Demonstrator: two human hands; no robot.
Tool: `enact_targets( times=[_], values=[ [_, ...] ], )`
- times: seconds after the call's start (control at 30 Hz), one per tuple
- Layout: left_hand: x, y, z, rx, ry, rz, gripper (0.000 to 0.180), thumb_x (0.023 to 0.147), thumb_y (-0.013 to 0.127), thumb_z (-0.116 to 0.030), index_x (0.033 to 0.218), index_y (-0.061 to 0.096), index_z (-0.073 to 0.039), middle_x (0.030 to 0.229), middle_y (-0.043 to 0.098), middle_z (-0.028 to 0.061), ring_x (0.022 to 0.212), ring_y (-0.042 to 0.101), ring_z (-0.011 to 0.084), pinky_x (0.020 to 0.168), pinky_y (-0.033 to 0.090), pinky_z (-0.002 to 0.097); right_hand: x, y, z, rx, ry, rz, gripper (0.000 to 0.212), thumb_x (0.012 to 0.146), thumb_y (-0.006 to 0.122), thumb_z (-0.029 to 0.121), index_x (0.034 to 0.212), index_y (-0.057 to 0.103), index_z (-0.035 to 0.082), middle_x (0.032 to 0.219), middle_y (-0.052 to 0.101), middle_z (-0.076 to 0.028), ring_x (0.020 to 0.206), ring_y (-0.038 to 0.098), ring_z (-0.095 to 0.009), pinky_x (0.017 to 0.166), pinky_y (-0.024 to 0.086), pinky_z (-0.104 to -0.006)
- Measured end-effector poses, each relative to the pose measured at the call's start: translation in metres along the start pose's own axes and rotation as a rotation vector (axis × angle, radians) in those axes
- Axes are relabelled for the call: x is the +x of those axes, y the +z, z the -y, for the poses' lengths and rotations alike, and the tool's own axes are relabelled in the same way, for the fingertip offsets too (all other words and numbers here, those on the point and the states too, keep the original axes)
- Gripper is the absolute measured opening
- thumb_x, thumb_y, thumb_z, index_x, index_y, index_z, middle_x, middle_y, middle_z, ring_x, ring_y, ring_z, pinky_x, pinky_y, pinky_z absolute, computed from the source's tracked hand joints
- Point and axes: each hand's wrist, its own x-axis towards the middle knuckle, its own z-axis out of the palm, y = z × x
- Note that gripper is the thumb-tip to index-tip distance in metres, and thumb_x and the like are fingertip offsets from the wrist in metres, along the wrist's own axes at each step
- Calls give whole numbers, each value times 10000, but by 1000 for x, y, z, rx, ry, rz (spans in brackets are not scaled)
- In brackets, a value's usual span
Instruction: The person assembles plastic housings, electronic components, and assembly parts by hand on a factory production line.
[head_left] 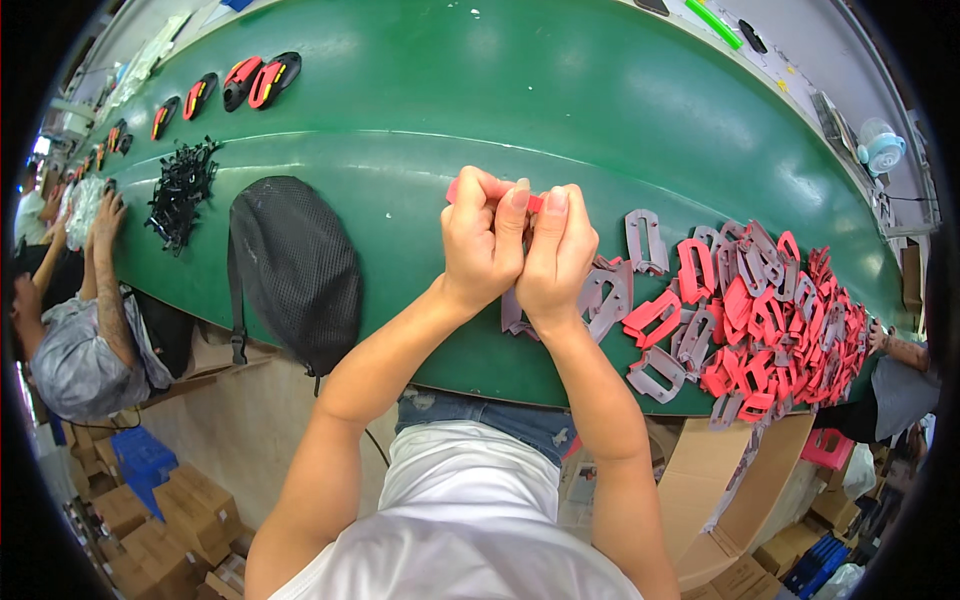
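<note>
My left hand (483, 236) and my right hand (558, 252) meet over the green table (420, 70), both closed with thumbs side by side. Between them they grip a red plastic piece (453, 191); its red end shows beyond the left fingers and a sliver shows between the thumbs. The rest of it is hidden by my fingers. Below and right of my right hand lie loose grey frame-shaped pieces (606, 303). They run into a large heap of red and grey plastic pieces (755, 310) on the right.
A black mesh bag (295, 270) lies left of my arms, with a pile of small black parts (182, 195) beyond it. Red-and-black assembled pieces (273, 80) line the far left. Co-workers (90, 340) sit at both sides. An open cardboard box (715, 490) stands below the table edge.
</note>
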Motion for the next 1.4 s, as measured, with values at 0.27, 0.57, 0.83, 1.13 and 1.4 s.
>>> enact_targets(
  times=[0.27, 0.57, 0.83, 1.13, 1.4],
  values=[
    [2, 0, 9, 101, 87, 22, 174, 898, 528, -68, 805, 395, -6, 593, 579, 79, 498, 530, 74, 440, 414, 222, 5, 1, 0, -82, 60, 27, 292, 945, 392, 169, 707, 421, 2, 522, 445, -134, 423, 436, -252, 424, 335, -357],
    [-3, 5, 3, -35, -50, -18, 188, 924, 490, -102, 800, 376, -19, 546, 521, 36, 468, 439, 40, 404, 334, 206, -1, 0, -4, 1, -19, -42, 300, 952, 383, 184, 712, 408, 6, 502, 439, -113, 417, 437, -216, 420, 345, -331],
    [0, 16, 5, -127, -100, -10, 193, 930, 487, -117, 810, 369, -22, 571, 531, 38, 487, 451, 29, 405, 336, 199, 5, -11, -5, 7, -16, -16, 302, 953, 383, 190, 716, 418, 7, 502, 430, -100, 419, 436, -197, 419, 339, -320],
    [-4, 13, 6, 70, -164, -31, 211, 914, 498, -206, 873, 407, -20, 651, 414, 114, 586, 451, 172, 533, 389, 327, 0, 0, 0, -94, -98, 1, 315, 958, 404, 240, 756, 495, 16, 595, 502, -87, 507, 451, -202, 474, 346, -339],
    [0, -4, -9, 36, -21, -40, 216, 891, 524, -194, 873, 436, 2, 583, 524, 141, 507, 575, 266, 469, 415, 346, -8, 9, 5, -62, -95, 3, 342, 980, 345, 249, 736, 396, 16, 659, 420, -30, 614, 402, -121, 550, 348, -287]
  ],
)
